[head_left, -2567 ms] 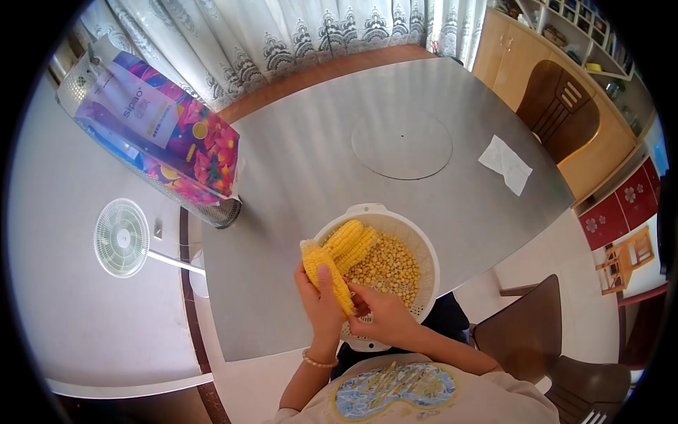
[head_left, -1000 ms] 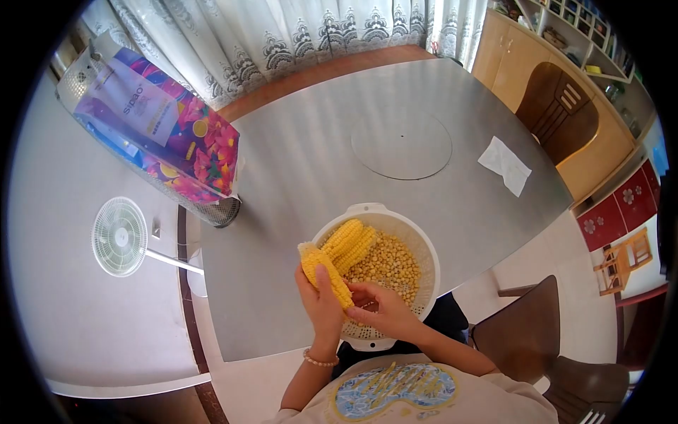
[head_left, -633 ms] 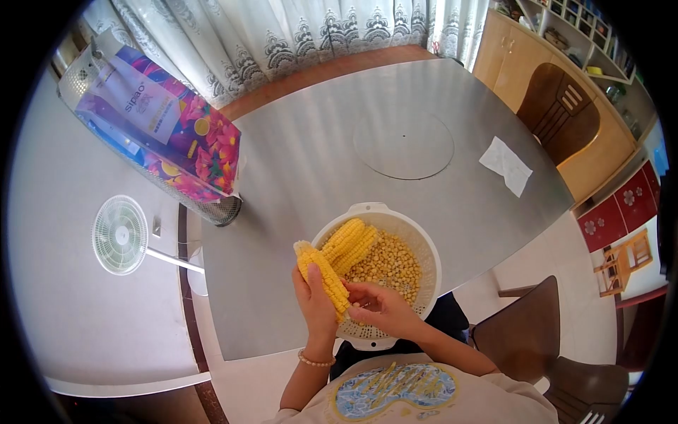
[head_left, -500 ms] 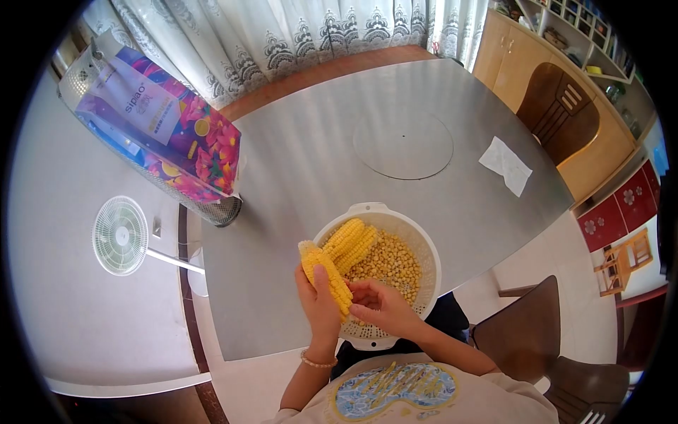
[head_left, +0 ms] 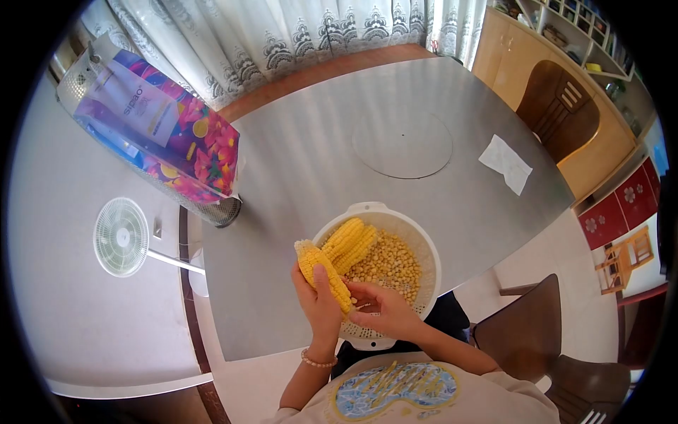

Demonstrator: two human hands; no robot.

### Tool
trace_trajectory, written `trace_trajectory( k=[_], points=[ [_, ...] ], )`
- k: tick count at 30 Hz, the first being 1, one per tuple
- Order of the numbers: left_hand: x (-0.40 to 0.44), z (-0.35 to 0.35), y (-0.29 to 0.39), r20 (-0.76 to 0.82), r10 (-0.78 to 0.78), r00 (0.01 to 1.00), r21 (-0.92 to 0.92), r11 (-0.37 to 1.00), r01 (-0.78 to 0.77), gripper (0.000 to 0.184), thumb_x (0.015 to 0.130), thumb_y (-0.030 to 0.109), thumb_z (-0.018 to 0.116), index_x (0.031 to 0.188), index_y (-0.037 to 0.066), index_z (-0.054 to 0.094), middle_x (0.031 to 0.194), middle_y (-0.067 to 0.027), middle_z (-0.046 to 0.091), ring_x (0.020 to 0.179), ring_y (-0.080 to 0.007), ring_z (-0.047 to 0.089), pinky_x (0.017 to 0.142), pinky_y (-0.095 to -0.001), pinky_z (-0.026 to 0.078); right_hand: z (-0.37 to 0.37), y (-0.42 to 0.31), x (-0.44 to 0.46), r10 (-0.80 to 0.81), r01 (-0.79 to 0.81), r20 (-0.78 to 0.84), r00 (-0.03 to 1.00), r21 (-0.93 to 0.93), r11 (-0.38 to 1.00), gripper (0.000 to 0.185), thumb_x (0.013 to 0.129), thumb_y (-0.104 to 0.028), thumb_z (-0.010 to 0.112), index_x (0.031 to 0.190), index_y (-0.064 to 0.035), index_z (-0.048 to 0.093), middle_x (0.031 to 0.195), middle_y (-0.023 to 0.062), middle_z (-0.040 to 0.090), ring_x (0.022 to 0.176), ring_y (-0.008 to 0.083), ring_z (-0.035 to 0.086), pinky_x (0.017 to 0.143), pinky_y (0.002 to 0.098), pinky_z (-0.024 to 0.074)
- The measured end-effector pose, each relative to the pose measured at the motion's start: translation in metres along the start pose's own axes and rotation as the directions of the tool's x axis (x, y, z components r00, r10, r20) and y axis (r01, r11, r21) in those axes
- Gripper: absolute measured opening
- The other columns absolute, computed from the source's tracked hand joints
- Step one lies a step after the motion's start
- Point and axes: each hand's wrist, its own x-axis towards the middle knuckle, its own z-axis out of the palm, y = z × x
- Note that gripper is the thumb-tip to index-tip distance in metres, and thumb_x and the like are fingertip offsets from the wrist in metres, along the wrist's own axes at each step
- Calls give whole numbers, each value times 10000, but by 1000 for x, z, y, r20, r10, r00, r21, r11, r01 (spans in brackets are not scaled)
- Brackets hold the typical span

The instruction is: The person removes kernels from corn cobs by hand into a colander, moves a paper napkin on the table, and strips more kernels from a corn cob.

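My left hand [head_left: 321, 307] is wrapped round a yellow corn cob [head_left: 317, 263], which it holds at a slant over the left side of a white colander [head_left: 431, 258]. At the cob's lower end, the curled fingers of my right hand [head_left: 388, 312] close on its kernels; the exact grip of the fingertips is partly hidden. Inside the colander, loose corn kernels [head_left: 395, 263] cover the bottom. Further corn cobs [head_left: 351, 242] lie on top of them, behind the held one.
The colander sits at the near edge of a grey table [head_left: 296, 169]. A tall mesh basket with a colourful bag [head_left: 159, 127] stands at the left. A white tissue [head_left: 506, 164] lies at the right. Brown chairs [head_left: 519, 325] stand beside the table, and a fan [head_left: 121, 237] is farther left.
The held corn cob and my left hand have shifted slightly left. My right fingers stay by the cob's lower end. The colander has not moved.
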Motion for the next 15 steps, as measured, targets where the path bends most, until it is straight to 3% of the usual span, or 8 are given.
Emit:
trace_trajectory(
  k=[7,9,12,15],
  points=[
    [1,0,-12,-50,118,992,154,982,-109,380,944,234,453,1223,-15,383,1096,-115,480,956,-159,500,811,-283,427,5,-12,-3,38,-45,-43,998,-183,982,503,776,-80,645,1244,2,482,948,95,645,856,159,637,792,284,504],
    [1,1,-12,-43,213,976,276,941,-193,386,945,244,451,1222,-16,382,1114,-128,478,973,-180,504,840,-302,417,8,-15,-4,-116,65,-90,989,-443,894,497,747,-202,664,1180,0,527,867,145,651,766,213,652,712,300,515],
    [-1,5,-8,-56,231,971,258,943,-210,391,945,251,450,1222,-16,382,1120,-138,482,995,-195,500,866,-315,404,8,-8,-2,-219,140,-93,971,-520,843,480,735,-223,656,1149,-3,552,824,144,646,723,228,645,658,321,508],
    [0,5,-11,-48,280,959,339,908,-248,389,948,250,446,1224,-16,381,1096,-127,488,970,-179,507,841,-300,417,12,-17,-2,-191,101,-82,978,-615,782,430,760,-196,625,1139,-2,559,812,142,642,702,227,641,638,328,505]
  ],
)
